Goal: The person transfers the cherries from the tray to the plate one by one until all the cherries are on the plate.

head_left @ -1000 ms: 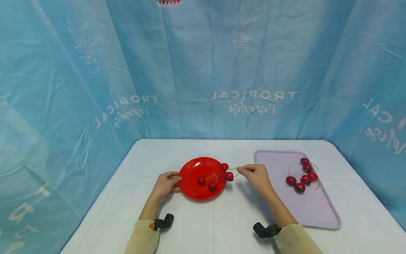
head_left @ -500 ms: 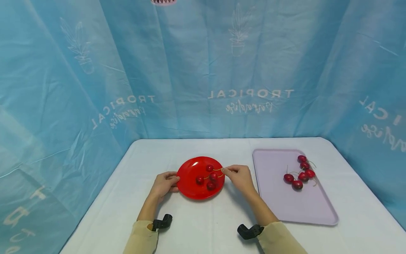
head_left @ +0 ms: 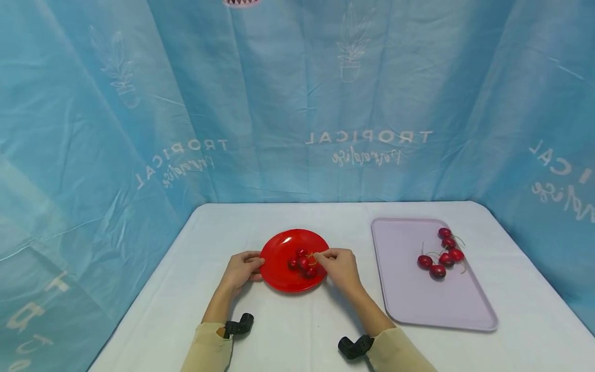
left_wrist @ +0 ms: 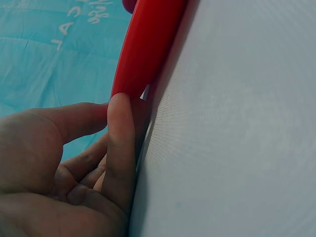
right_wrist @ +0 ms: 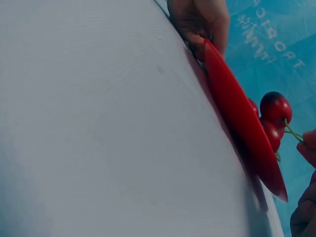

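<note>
My left hand (head_left: 241,269) pinches the near-left rim of a round red plate (head_left: 278,254) between thumb and fingers. In the left wrist view the thumb lies over the rim and the fingers (left_wrist: 121,133) come up beneath it. My right hand (head_left: 341,269) pinches the thin green stems of a pair of cherries (head_left: 302,263) over the middle of the plate. Other cherries lie on the plate, bunched right up against this pair. From the right wrist, one dark red cherry (right_wrist: 275,106) hangs just above the plate at its stem, with the right fingertips (right_wrist: 308,143) at the frame's edge.
A pale purple tray (head_left: 404,299) lies to the right on the white-covered table (head_left: 297,336). Several cherries with stems (head_left: 437,272) sit toward its far right side. Blue printed curtains (head_left: 279,103) rise behind the table and along both sides.
My right hand has moved left from beside the plate's right rim, carrying the cherry pair by the stems in over the plate's middle. The left hand has stayed at the rim.
</note>
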Tool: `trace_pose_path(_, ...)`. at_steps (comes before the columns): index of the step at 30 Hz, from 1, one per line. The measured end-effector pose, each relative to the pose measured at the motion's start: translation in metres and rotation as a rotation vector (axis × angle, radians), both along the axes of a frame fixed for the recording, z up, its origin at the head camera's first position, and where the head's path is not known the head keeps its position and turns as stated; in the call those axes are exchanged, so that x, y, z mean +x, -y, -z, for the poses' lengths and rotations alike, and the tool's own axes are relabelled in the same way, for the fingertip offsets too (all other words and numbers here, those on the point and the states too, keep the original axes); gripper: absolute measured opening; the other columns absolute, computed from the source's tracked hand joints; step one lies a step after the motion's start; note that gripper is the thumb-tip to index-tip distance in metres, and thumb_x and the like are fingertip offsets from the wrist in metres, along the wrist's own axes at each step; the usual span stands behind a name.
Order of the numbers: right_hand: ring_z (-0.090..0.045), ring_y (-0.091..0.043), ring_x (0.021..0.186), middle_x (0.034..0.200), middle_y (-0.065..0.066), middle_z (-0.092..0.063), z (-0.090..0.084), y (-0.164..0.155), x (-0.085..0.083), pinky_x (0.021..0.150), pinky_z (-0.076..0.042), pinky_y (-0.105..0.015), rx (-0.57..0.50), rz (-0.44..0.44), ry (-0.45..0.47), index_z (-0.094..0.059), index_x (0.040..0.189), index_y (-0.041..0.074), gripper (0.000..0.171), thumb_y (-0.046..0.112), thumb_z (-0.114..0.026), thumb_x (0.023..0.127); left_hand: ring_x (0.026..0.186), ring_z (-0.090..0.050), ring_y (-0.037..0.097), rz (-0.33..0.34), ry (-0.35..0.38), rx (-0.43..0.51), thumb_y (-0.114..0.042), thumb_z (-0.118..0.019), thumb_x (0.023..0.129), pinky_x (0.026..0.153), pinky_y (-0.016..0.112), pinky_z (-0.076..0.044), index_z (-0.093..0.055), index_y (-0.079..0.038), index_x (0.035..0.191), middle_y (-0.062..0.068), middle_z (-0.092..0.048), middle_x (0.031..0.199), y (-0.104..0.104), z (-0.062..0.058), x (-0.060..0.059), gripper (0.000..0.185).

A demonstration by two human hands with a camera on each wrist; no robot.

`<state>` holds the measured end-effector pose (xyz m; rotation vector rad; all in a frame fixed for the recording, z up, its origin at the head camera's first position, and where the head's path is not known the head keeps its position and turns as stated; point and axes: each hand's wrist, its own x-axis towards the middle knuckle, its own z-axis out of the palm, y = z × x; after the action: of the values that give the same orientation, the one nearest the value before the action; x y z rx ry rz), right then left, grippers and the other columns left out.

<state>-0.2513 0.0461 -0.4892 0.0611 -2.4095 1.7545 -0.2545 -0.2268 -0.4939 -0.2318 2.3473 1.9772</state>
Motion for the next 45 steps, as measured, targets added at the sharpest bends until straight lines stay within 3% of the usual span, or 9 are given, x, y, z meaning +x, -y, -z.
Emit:
trace_pose_path(5, -0.04, -0.014, 0.05, 0.058, -0.001, -0.056, 0.002, 0.003, 0.002, 0.042, -0.031, -0.022, 0.026, 0.009, 0.0, -0.076, 0.081, 0.012, 0.014, 0.025, -0.073, 0.085, 0.061, -0.064, 0.019, 0.008, -0.006, -0.006, -0.012, -0.066, 0.091, 0.062, 0.03, -0.057, -0.059, 0.0, 0.123, 0.013, -0.065, 0.101, 0.0, 0.0, -0.001, 0.035)
trace_pose_path(12, -0.049, -0.017, 0.057, 0.062, 0.001, -0.061, 0.001, 0.005, 0.003, 0.044, -0.039, -0.023, 0.088, 0.016, 0.009, -0.075, 0.079, 0.013, 0.014, 0.026, -0.073, 0.085, 0.06, -0.064, 0.018, 0.02, -0.004, -0.009, -0.013, -0.065, 0.092, 0.061, 0.029, -0.057, -0.058, 0.001, 0.124, 0.014, -0.065, 0.103, 0.0, 0.0, -0.002, 0.036)
trace_pose_path(20, -0.052, -0.017, 0.058, 0.065, 0.003, -0.064, -0.002, 0.003, 0.001, 0.043, -0.037, -0.022, 0.135, -0.041, 0.002, -0.074, 0.078, 0.014, 0.015, 0.027, -0.074, 0.085, 0.061, -0.065, 0.019, 0.005, -0.002, -0.017, -0.013, -0.065, 0.091, 0.062, 0.03, -0.057, -0.059, -0.001, 0.124, 0.013, -0.066, 0.102, -0.002, -0.002, -0.002, 0.035)
trace_pose_path(27, -0.048, -0.018, 0.062, 0.064, 0.0, -0.058, -0.008, -0.014, -0.006, 0.049, -0.04, -0.027, 0.134, -0.01, 0.024, -0.075, 0.081, 0.014, 0.021, 0.034, -0.071, 0.086, 0.062, -0.065, 0.019, -0.002, 0.005, -0.017, -0.013, -0.066, 0.091, 0.062, 0.031, -0.057, -0.059, -0.001, 0.124, 0.013, -0.066, 0.102, -0.002, -0.002, -0.001, 0.035)
trace_pose_path(34, -0.05, -0.018, 0.069, 0.069, 0.001, -0.061, -0.01, -0.033, -0.013, 0.054, -0.042, -0.029, 0.156, -0.011, 0.01, -0.077, 0.085, 0.013, 0.021, 0.033, -0.071, 0.086, 0.062, -0.065, 0.02, 0.002, 0.004, -0.003, -0.012, -0.066, 0.091, 0.062, 0.031, -0.057, -0.059, 0.0, 0.124, 0.013, -0.065, 0.103, 0.002, -0.001, -0.001, 0.036)
trace_pose_path(45, -0.049, -0.018, 0.069, 0.067, 0.0, -0.058, -0.015, -0.052, -0.011, 0.055, -0.041, -0.03, 0.207, -0.018, -0.02, -0.077, 0.089, 0.014, 0.017, 0.031, -0.072, 0.086, 0.061, -0.064, 0.019, 0.006, 0.001, -0.028, -0.014, -0.066, 0.091, 0.062, 0.03, -0.057, -0.059, -0.001, 0.124, 0.013, -0.065, 0.101, 0.0, -0.001, 0.001, 0.036)
